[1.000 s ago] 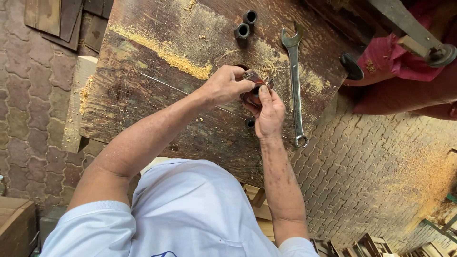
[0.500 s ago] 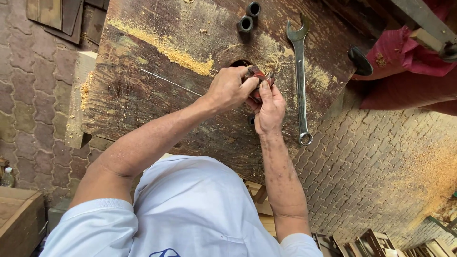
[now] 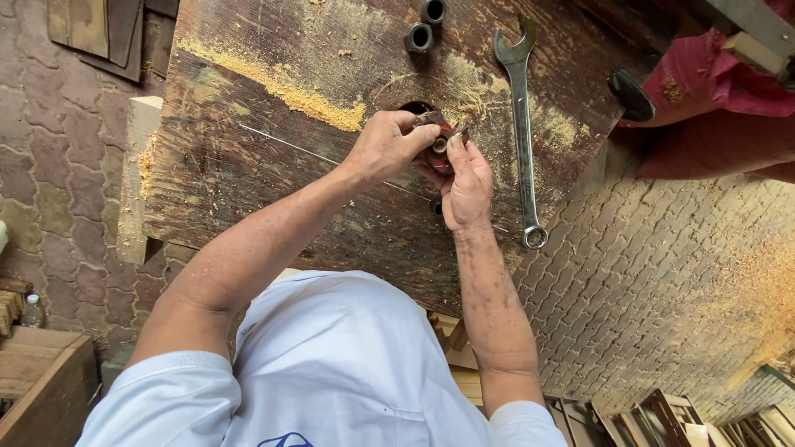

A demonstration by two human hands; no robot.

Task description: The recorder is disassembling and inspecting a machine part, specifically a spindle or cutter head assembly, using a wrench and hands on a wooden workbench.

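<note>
A small dark round metal part (image 3: 439, 149), reddish-brown at its edges, sits over a round hole in the worn wooden tabletop (image 3: 248, 174), gripped from both sides. The left hand (image 3: 385, 149) curls its fingers closed over the part's left edge, while the right hand (image 3: 466, 184) pinches its right edge between thumb and fingertips. Just right of the hands lies a long silver open-ended spanner (image 3: 522, 124), its ring end nearest the person. Two short dark metal sleeves (image 3: 426, 25) stand at the table's far edge. Yellow sawdust (image 3: 290, 91) streaks the boards to the left. Brick paving (image 3: 679, 290) surrounds the table.
</note>
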